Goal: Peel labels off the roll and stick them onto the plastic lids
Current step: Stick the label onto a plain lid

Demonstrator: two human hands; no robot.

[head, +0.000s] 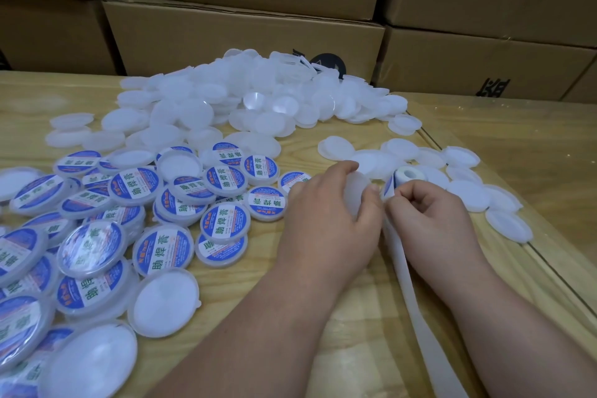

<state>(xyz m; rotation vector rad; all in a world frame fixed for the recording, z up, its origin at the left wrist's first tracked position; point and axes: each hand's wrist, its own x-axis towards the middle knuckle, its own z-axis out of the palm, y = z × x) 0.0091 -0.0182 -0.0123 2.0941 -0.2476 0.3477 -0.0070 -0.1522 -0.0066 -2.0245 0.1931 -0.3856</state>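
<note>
My left hand [326,213] grips a blank white plastic lid [355,191], fingers curled round its edge. Just to its right, my right hand [429,213] pinches a blue label at the face of the small label roll [403,179]. The roll stands on the table between blank lids. A white strip of empty backing paper [416,300] trails from the roll toward me under my right forearm. A large heap of blank lids [245,100] lies further back. Labelled lids [223,226] with blue-and-white stickers spread over the left.
Stacked cardboard boxes [245,39] wall off the back of the wooden table [355,317]. More blank lids [468,191] lie right of the roll near a seam in the tabletop [549,271]. Some lids at the left lie upside down.
</note>
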